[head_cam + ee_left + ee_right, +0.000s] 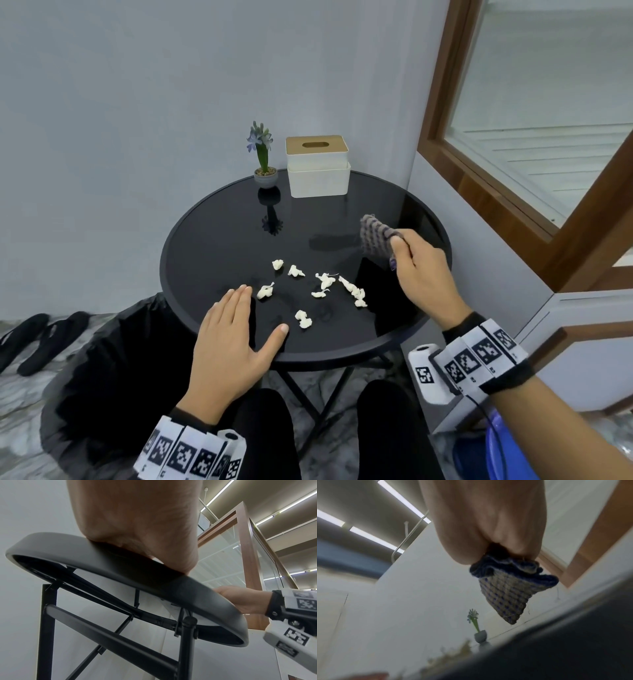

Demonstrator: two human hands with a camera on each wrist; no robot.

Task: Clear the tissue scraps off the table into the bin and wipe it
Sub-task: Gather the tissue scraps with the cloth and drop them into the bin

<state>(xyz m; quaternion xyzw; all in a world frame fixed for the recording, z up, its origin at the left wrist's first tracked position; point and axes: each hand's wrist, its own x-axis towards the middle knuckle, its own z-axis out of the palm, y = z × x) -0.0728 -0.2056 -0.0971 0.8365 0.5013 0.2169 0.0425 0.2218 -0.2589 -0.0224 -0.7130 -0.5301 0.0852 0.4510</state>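
Observation:
Several white tissue scraps [301, 318] lie scattered across the middle of a round black table [212, 222]. My left hand [233, 329] lies flat and open on the table's near left edge, fingertips close to one scrap [265, 291]. The left wrist view shows the heel of that hand [137, 534] pressing on the table rim [197, 588]. My right hand [421, 274] hovers over the table's right side and grips a grey-and-blue checked cloth [375, 236]. In the right wrist view the cloth [506, 595] hangs from the hand's fingers [488, 534] above the dark tabletop [573, 649].
A bin lined with a black bag [113, 370] stands on the floor at the table's near left. A potted flower [262, 154] and a white tissue box [318, 168] stand at the table's back. Black sandals [37, 339] lie far left. A wood-framed glass partition [513, 171] rises at right.

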